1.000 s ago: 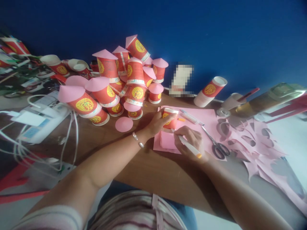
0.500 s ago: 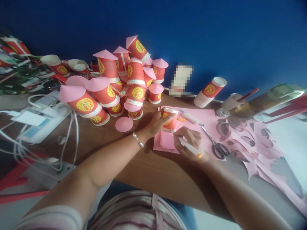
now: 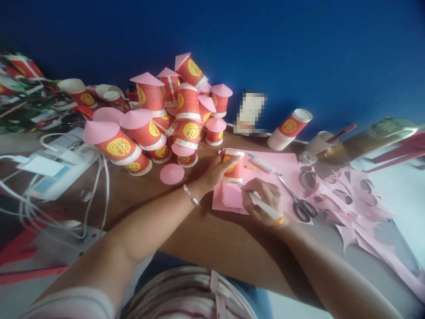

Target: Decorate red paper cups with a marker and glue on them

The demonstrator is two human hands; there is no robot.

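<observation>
Two grips — left hand [image 3: 213,173] on red cup [image 3: 235,172]; right hand [image 3: 269,196] on white pen [image 3: 267,208].

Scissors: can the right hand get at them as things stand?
Probably yes: the scissors lie just right of the right hand, and the way between looks free. But that hand grips a pen, which would likely need putting down first.

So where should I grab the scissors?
Probably by the black handle loops, from above and the right. The scissors lie with their loops toward the person and their blades pointing away, so your fingers would stay off the cutting part. The right hand, holding the white pen, is close on the left.
</observation>
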